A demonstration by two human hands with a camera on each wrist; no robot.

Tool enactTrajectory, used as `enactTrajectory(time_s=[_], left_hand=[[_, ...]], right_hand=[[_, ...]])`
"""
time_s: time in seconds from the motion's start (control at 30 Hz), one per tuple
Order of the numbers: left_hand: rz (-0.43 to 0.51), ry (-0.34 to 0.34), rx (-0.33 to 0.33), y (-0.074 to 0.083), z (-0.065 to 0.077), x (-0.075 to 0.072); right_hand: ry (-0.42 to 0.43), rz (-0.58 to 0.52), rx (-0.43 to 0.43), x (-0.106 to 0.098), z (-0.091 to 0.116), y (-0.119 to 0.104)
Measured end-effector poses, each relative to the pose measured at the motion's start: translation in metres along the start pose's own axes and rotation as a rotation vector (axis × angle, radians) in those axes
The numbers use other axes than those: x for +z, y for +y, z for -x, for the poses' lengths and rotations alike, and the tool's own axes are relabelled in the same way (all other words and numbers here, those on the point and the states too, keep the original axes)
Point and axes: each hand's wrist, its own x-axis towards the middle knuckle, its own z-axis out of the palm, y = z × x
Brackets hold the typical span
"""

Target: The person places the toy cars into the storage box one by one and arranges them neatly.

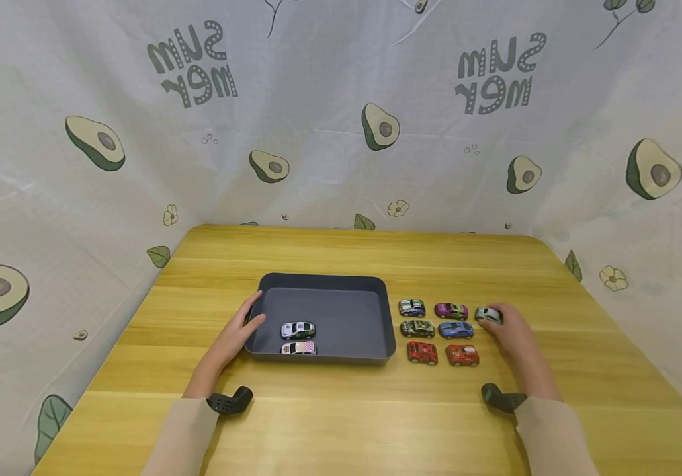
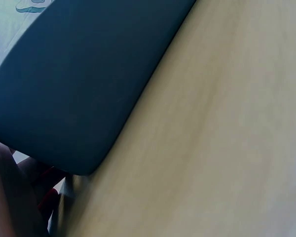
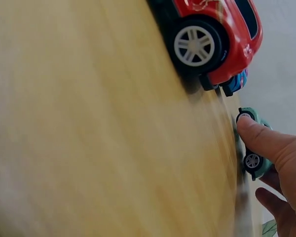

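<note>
My right hand (image 1: pixel 512 328) pinches a pale green toy car (image 1: pixel 488 315) at the right end of the far row of cars. In the right wrist view, the thumb presses the side of that pale green car (image 3: pixel 257 148). My left hand (image 1: pixel 233 334) rests at the left edge of the dark grey tray (image 1: pixel 341 359), thumb and fingers spread and fairly straight. A white-and-green toy car (image 1: pixel 298 330) and a white-and-pink toy car (image 1: pixel 299 348) lie in the tray's near left part. The left wrist view shows the tray's outer wall (image 2: pixel 89 84), with the fingers in shadow.
Between tray and right hand stand several toy cars: white-and-blue (image 1: pixel 412 308), purple (image 1: pixel 451 311), camouflage (image 1: pixel 417 328), blue (image 1: pixel 456 330) and two red ones (image 1: pixel 422 352). They sit on a wooden table (image 1: pixel 376 423). A printed cloth (image 1: pixel 317 86) hangs behind it.
</note>
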Motion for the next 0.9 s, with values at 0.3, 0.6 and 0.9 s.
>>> enactTrajectory(time_s=[0.3,0.6,0.9], left_hand=[[0.009,0.0,-0.001,0.001,0.001,0.0],[0.018,0.001,0.006,0.003,0.002,0.0],[0.018,-0.001,0.006,0.003,0.002,-0.001]], right_hand=[[0.026,-0.003,0.005,0.0,0.006,-0.006],[0.02,0.008,-0.006,-0.002,0.012,-0.013],[-0.044,0.062,-0.002,-0.007,0.015,-0.016]])
